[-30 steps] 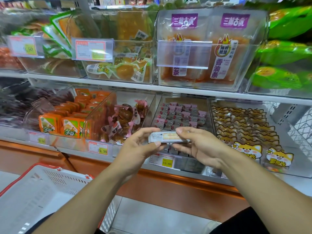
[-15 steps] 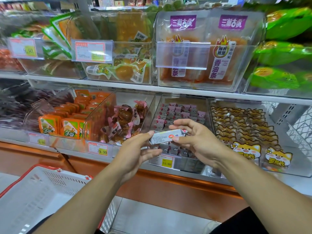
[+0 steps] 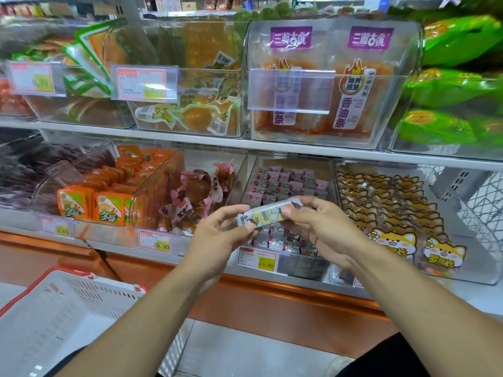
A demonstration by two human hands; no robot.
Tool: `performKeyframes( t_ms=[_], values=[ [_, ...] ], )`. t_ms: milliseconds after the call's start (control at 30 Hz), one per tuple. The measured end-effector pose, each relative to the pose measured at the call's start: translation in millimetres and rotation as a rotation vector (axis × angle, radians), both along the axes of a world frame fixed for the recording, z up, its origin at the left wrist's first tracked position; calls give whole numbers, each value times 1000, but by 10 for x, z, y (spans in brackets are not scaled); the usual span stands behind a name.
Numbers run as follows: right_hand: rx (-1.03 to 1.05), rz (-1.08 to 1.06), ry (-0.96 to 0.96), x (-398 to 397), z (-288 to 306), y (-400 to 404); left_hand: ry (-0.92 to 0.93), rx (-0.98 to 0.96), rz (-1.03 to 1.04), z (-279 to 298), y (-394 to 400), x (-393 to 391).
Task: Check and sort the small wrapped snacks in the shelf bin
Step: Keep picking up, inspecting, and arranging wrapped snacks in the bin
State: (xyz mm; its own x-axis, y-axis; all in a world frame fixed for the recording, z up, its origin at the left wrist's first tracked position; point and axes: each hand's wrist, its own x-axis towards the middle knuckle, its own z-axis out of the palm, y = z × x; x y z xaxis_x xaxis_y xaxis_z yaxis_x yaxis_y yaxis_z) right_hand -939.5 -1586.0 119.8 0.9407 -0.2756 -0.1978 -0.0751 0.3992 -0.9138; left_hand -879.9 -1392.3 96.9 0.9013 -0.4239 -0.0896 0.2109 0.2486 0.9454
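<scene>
Fingers of left hand [image 3: 217,235] and right hand [image 3: 315,227] pinch opposite ends of a wrapped snack bar [image 3: 268,215], label tilted upward, apparently for checking.

Both hands, the left hand [image 3: 217,235] and the right hand [image 3: 324,229], are hovering in open air before the lower shelf, holding a wrapped snack bar [image 3: 268,214] across the mouth of the clear bin of small wrapped snacks [image 3: 288,186]. That bar and the fingers are blocking the straight way in. The upper shelf board [image 3: 299,148] is capping the bin from above, and clear walls are closing both sides. The white basket [image 3: 68,317] is filling the lower left corner.
</scene>
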Motion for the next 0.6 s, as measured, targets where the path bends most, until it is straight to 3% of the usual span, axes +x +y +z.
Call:
performKeyframes(
  t_ms=[100, 167, 300, 367, 433, 600],
  values=[
    [-24, -146, -19, 44, 28, -108, -41, 12, 37, -10, -70, 34],
    [-293, -329, -8, 106, 32, -244, -160, 117, 22, -9, -130, 59],
    [-852, -627, -82, 275, 49, -587, -590, 488, -63, -73, -323, 44],
    [-1064, -653, 8, 376, 49, -726, -757, 684, -104, -130, -419, 36],
    [-1079, -664, 15, 489, 26, -841, -881, 834, -161, -189, -495, 52],
    [-1301, -466, 69, 712, -87, -1107, -1047, 1002, -198, -249, -669, 151]
  ],
)
